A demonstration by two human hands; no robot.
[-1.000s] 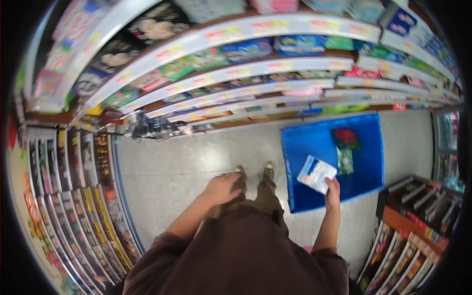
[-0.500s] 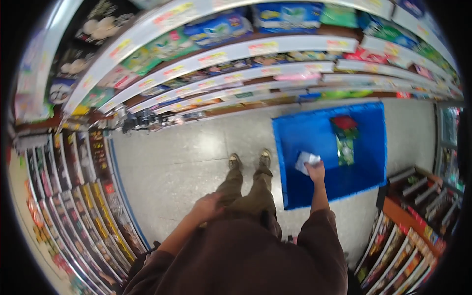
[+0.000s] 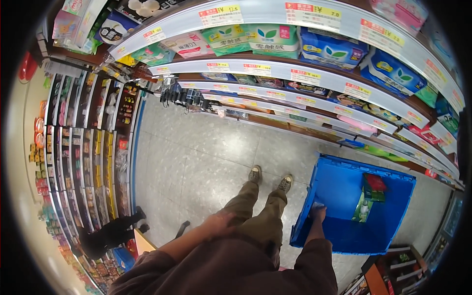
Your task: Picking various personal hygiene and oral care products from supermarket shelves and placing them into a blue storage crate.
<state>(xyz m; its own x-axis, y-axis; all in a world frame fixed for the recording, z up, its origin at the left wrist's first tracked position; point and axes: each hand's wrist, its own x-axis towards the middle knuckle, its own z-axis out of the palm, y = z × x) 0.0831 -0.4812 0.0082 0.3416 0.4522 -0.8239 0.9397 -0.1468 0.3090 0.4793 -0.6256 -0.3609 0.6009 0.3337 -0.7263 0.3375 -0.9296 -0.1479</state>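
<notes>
My right hand (image 3: pixel 319 212) reaches down inside the left side of a large blue bin (image 3: pixel 393 236) on the floor. It is closed on a small white package, of which just a pale sliver (image 3: pixel 317 203) shows past the fingers. Farther right in the bin lie a green-and-white package (image 3: pixel 363 209) and a dark green box with a red top (image 3: pixel 375 187). In front of my thigh is my left hand (image 3: pixel 219 223), with its fingers blurred and nothing visible in it.
Tall shelves (image 3: pixel 275 69) hold blue, green and pink packages ahead. More stocked shelves (image 3: pixel 81 157) line the left side, with a person in dark clothes (image 3: pixel 110 231) near them. A low display rack (image 3: pixel 398 275) stands behind the bin at right.
The view has turned, so the bin appears lower and farther right. My right hand has moved closer to the bin's left wall, and the white package now shows much less.
</notes>
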